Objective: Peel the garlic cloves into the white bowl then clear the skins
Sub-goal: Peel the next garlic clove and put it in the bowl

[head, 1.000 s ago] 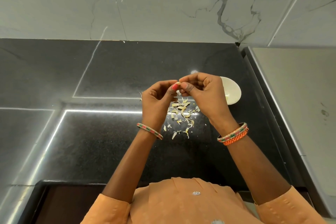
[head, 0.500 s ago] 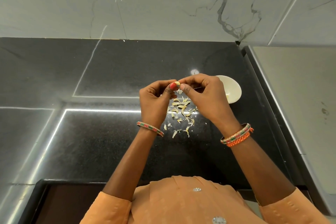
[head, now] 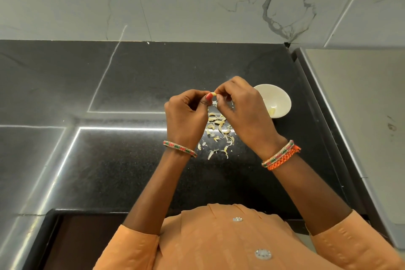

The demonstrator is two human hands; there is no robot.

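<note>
Black stone surface [head: 131, 171], as 1 s ago. Our left hand [head: 186, 114] and right hand [head: 238, 107] still pinch 1 garlic clove [head: 214, 94], fingers clamped; skins [head: 218, 131] lie below them, white bowl [head: 278, 96] right. Peeling continues.

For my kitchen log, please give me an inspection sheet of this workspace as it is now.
Surface: black granite counter, glossy.
Job's things: garlic clove pinched between both hands; white bowl to the right, a peeled clove inside.
Clutter: garlic skins scattered below the hands.
Hands: left hand and right hand both grip the clove.
Cables: nothing seen.
Surroundings: marble wall behind.
</note>
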